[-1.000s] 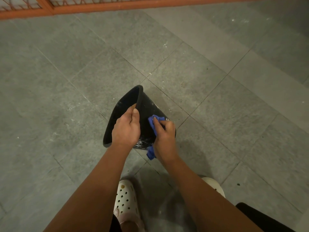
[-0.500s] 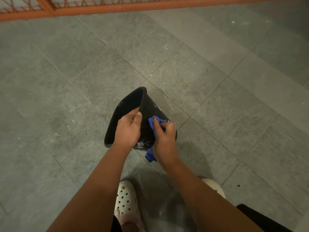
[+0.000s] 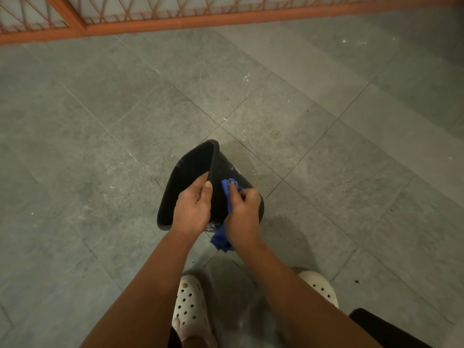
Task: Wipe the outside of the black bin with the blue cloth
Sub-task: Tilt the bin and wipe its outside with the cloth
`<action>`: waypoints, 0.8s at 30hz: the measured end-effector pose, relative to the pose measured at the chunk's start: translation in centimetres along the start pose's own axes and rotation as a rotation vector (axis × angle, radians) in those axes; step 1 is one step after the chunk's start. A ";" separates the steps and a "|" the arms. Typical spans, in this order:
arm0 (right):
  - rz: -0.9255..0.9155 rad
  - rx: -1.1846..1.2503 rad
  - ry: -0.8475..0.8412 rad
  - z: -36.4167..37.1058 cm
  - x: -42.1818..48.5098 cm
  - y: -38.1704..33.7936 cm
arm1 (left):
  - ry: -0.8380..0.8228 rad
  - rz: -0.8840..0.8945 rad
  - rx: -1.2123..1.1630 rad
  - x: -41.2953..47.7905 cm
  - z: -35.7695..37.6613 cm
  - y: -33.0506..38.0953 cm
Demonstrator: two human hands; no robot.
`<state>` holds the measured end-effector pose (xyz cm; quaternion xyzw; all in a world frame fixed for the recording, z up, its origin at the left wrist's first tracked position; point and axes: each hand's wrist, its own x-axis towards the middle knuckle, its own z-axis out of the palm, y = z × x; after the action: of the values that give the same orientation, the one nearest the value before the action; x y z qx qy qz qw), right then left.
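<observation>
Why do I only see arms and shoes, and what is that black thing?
The camera sits on the person's head and looks down, so you see only their arms and white clogs. There is just this one view. The left hand holds the rim of a tilted black bin. The right hand grips a blue cloth and presses it against the bin's outside to wipe it. Below is a grey tiled floor, and an orange railing runs along the top.

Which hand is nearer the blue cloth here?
Right. The right hand grips the blue cloth against the black bin; the left hand holds the bin's rim, beside the cloth.
</observation>
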<state>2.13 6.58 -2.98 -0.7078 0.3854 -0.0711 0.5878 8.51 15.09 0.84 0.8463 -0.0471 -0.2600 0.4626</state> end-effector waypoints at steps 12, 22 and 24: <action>-0.131 -0.341 -0.177 -0.3 1.9 0.2 | -0.010 0.028 0.054 -0.4 -0.1 -0.5; -0.208 -0.315 -0.204 0.2 3.4 -0.2 | -0.048 0.015 0.064 -0.3 -0.6 0.3; -0.235 -0.317 -0.206 0.2 3.0 0.0 | -0.077 -0.061 0.107 0.2 -0.8 0.9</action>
<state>4.30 4.90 -4.11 -0.8348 0.2444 -0.0050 0.4932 9.21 15.17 1.81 0.8602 -0.0529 -0.3032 0.4066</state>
